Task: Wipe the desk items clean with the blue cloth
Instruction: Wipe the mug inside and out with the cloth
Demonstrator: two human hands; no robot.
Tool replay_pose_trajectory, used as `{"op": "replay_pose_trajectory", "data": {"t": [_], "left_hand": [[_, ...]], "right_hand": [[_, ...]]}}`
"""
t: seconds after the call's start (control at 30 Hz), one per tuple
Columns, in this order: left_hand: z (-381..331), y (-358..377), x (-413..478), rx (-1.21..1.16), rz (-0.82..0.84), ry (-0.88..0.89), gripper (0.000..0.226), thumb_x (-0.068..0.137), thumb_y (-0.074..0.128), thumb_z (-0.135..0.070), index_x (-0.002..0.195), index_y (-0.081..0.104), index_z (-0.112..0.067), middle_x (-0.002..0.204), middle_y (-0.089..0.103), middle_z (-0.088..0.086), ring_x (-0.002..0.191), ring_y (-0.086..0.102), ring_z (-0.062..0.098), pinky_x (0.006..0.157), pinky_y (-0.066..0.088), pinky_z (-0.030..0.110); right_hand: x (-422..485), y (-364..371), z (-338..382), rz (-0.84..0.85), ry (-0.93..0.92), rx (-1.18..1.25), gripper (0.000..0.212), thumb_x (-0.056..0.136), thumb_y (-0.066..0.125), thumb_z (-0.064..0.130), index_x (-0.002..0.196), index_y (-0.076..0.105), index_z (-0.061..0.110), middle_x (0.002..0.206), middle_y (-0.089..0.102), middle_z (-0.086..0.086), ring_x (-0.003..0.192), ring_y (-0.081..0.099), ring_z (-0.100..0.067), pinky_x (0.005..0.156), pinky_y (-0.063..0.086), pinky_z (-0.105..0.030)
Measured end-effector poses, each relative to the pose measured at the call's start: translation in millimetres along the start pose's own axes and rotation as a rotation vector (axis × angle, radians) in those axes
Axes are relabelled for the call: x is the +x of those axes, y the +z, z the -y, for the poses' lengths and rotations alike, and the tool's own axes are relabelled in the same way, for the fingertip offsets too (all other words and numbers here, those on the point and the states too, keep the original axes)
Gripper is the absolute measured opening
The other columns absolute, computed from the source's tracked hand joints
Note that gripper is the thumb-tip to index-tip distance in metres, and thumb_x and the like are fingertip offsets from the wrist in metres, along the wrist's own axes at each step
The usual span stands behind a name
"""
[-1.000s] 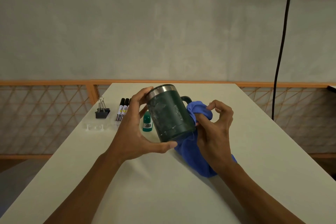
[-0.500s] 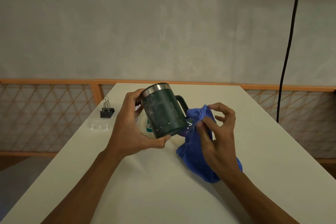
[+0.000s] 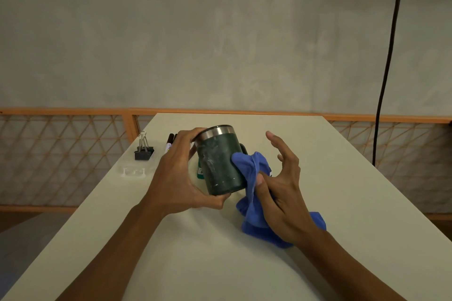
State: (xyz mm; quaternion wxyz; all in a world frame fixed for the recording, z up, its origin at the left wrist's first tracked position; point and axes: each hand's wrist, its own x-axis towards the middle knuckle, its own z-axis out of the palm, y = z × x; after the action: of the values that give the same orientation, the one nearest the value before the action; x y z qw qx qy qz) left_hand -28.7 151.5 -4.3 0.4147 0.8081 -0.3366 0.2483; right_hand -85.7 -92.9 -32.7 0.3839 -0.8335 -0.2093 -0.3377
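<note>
Mug (image 3: 221, 166), rigid and probably slick, tilts above the bench (image 3: 330, 190), my left hand (image 3: 178, 178) wrapped round its body; my right hand (image 3: 281, 186) thumb-pinches the soft cloth (image 3: 249, 171) against it, fingers splayed.

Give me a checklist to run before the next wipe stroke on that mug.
1. Grip: left hand grips green mug at rim and base: ok.
2. Contact: blue cloth touches the mug's side: ok.
3. Cloth hold: right hand pinches it with the thumb, fingers spread: ok.
4. Mug wall clean: not ok, pale smears show.
5. Clearance: binder clip and markers lie apart from the mug: ok.
</note>
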Motion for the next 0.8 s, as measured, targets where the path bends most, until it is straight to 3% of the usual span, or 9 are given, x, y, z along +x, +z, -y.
{"op": "replay_pose_trajectory", "data": {"t": [0.07,0.13,0.17,0.23,0.37,0.43,0.53,0.73,0.8], "left_hand": [[-3.7,4.3,-0.1,0.002,0.040,0.012,0.122,0.048,0.104,-0.041,0.151,0.042,-0.019,0.140,0.051,-0.008,0.129,0.056,0.013,0.108,0.051,0.028],[-6.8,8.1,-1.0,-0.002,0.079,0.016,0.122,0.049,0.105,-0.040,0.150,0.042,-0.020,0.140,0.050,-0.009,0.129,0.057,0.018,0.108,0.054,0.040],[-8.3,9.8,-1.3,-0.002,0.095,0.020,0.122,0.048,0.106,-0.040,0.150,0.042,-0.020,0.140,0.050,-0.010,0.129,0.057,0.020,0.108,0.054,0.041],[-10.7,12.1,-1.6,-0.002,0.115,0.036,0.122,0.048,0.107,-0.039,0.150,0.042,-0.020,0.140,0.050,-0.011,0.130,0.056,0.020,0.110,0.053,0.037],[-6.7,10.4,-1.2,-0.018,0.088,0.030,0.122,0.048,0.108,-0.034,0.149,0.043,-0.017,0.140,0.051,-0.008,0.130,0.055,0.014,0.108,0.050,0.023],[-2.6,3.9,-0.7,-0.014,0.049,0.018,0.122,0.047,0.106,-0.037,0.150,0.043,-0.017,0.138,0.051,-0.006,0.129,0.055,0.012,0.107,0.045,0.015],[1.4,-6.5,0.2,-0.001,0.001,-0.004,0.122,0.047,0.102,-0.042,0.150,0.043,-0.017,0.138,0.051,-0.006,0.129,0.055,0.010,0.106,0.042,0.011],[-7.0,-5.0,0.7,-0.009,0.028,-0.009,0.121,0.045,0.101,-0.041,0.149,0.044,-0.018,0.136,0.051,-0.009,0.128,0.056,0.010,0.104,0.044,0.014],[-12.6,0.3,0.5,-0.009,0.087,0.010,0.120,0.046,0.102,-0.043,0.149,0.043,-0.021,0.138,0.050,-0.012,0.129,0.056,0.013,0.108,0.050,0.026]], "right_hand": [[6.8,-0.3,0.3,-0.017,0.045,0.031,0.045,0.112,0.034,0.051,0.105,0.070,0.025,0.175,0.014,0.009,0.161,0.019,-0.027,0.125,0.022,-0.051],[15.3,-1.0,1.7,-0.021,0.132,0.075,0.024,0.112,0.034,0.050,0.122,0.055,0.056,0.173,0.010,0.024,0.161,0.016,-0.017,0.128,0.019,-0.056],[19.3,-1.9,2.9,-0.011,0.186,0.116,0.031,0.111,0.034,0.049,0.129,0.041,0.074,0.170,0.008,0.032,0.160,0.015,-0.010,0.129,0.018,-0.057],[22.2,-3.7,3.1,-0.001,0.241,0.176,0.048,0.109,0.035,0.052,0.141,0.016,0.083,0.166,0.008,0.039,0.158,0.017,-0.003,0.129,0.020,-0.058],[13.2,-7.0,3.7,0.054,0.122,0.220,0.048,0.111,0.038,0.042,0.134,0.028,0.083,0.174,0.011,0.020,0.161,0.020,-0.016,0.128,0.021,-0.061],[4.9,-10.4,2.5,0.121,0.036,0.166,0.025,0.111,0.040,0.039,0.109,0.056,0.059,0.176,0.011,0.009,0.162,0.019,-0.024,0.126,0.021,-0.065],[-2.1,-11.5,0.0,0.178,-0.109,0.078,0.036,0.109,0.046,0.030,0.079,0.066,0.033,0.177,0.014,-0.002,0.162,0.019,-0.034,0.121,0.022,-0.067],[0.0,-12.2,-0.3,0.120,-0.111,0.036,0.032,0.110,0.041,0.032,0.093,0.068,0.034,0.176,0.017,-0.001,0.163,0.015,-0.033,0.124,0.019,-0.065],[3.3,-9.8,-1.8,0.073,0.003,0.088,0.029,0.112,0.039,0.031,0.133,0.056,0.040,0.176,0.016,0.008,0.163,0.016,-0.028,0.127,0.018,-0.062]]}}
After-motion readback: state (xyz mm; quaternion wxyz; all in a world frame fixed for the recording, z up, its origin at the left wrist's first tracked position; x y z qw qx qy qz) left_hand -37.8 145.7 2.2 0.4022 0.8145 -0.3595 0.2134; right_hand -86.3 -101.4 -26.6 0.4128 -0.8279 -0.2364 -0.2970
